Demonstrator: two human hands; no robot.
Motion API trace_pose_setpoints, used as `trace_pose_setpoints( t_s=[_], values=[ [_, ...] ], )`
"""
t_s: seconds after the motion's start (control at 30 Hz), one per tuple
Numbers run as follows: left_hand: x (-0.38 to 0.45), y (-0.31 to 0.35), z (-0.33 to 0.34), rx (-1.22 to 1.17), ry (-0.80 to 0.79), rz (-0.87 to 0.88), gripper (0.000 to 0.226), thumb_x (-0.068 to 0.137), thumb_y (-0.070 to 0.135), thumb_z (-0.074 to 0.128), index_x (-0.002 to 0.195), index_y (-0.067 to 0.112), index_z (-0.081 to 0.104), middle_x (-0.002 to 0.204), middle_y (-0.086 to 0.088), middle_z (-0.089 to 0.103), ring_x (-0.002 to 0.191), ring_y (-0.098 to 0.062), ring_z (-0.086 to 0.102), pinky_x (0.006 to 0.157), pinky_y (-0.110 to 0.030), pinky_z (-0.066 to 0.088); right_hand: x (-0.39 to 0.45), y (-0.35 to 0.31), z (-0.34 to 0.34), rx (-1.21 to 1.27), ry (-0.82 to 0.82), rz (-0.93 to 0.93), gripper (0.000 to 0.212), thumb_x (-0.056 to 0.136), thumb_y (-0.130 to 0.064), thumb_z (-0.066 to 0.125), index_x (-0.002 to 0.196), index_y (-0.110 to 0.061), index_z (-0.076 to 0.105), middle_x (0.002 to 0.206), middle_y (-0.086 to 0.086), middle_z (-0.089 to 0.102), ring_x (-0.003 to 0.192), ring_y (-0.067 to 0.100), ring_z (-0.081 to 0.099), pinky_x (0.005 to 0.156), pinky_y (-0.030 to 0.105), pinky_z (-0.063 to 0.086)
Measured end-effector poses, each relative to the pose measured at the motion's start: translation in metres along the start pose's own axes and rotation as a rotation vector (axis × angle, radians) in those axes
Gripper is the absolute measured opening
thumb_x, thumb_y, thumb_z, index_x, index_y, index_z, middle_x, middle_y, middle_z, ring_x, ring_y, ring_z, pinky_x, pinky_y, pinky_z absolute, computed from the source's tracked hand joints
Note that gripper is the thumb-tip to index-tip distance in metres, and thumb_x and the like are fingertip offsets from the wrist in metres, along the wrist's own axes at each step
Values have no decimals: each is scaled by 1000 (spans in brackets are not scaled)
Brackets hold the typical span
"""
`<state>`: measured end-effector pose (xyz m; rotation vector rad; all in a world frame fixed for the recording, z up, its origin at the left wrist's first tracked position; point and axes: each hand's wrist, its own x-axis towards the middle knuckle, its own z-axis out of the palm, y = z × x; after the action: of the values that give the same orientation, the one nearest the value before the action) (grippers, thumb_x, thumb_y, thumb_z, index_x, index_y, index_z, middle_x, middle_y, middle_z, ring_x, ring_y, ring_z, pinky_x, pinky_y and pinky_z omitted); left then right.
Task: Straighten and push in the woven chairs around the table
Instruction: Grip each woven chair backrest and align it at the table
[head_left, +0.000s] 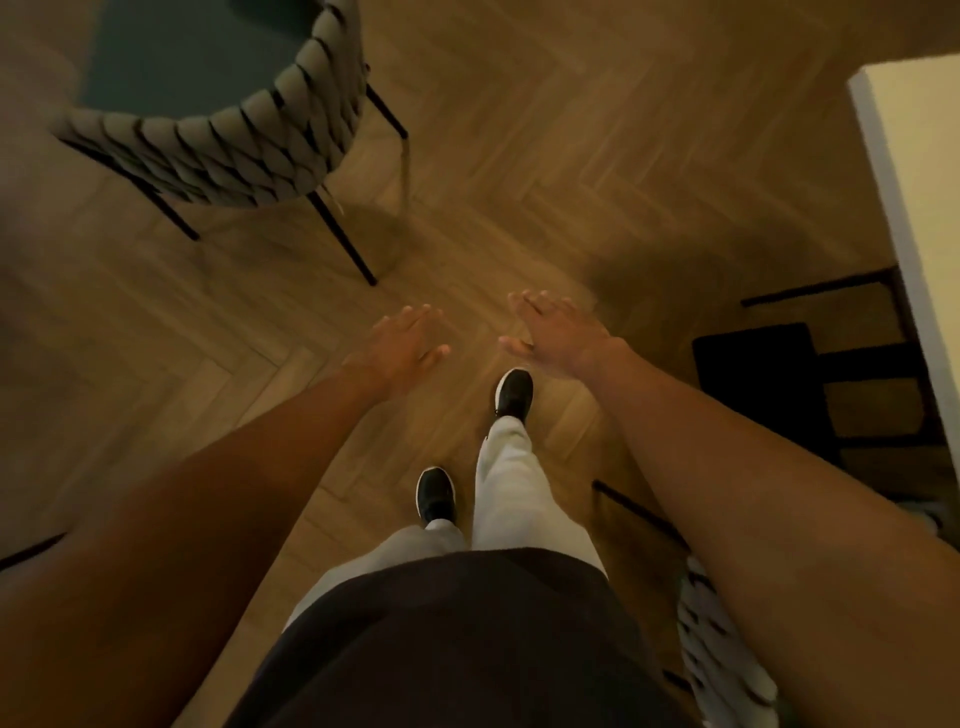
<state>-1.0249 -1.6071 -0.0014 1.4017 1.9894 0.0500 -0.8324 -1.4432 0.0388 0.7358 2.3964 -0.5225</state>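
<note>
Left hand and right hand both stretched forward over the herringbone wood floor, palms down, fingers straight and a little spread, holding nothing, a small gap between the two. Up and left of the left hand, well apart, stands a woven chair with grey rope back, teal seat and thin black legs; a second woven chair shows partly below the right forearm. Right of the right hand, the pale table edge with dark frame under it; below the hands, black shoes and light trousers.
</note>
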Motion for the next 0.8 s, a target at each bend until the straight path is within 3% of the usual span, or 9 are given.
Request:
trace_pose_setpoints(
  t_s=[0.3,0.57,0.8],
  values=[
    [84,-22,-75,-160,130,-225,65,105,48,40,160,19,21,167,-6,18,155,-23,13,124,-43,12,141,22,-102,-115,-57,-224,75,104,-58,32,162,-16,9,169,8,11,155,25,10,125,45,13],
    [123,-80,-137,-237,255,-352,65,105,51,38,160,21,20,168,-4,17,155,-23,12,125,-44,14,269,-13,-164,-176,-53,-363,79,101,-62,34,162,-18,10,169,8,9,155,27,9,123,47,10],
    [174,-155,-183,-211,357,-302,68,102,52,38,160,21,19,168,-5,16,155,-24,8,124,-42,9,361,-50,-227,-216,49,-415,79,101,-60,37,161,-16,9,169,9,4,156,28,4,124,48,5]
  ],
)
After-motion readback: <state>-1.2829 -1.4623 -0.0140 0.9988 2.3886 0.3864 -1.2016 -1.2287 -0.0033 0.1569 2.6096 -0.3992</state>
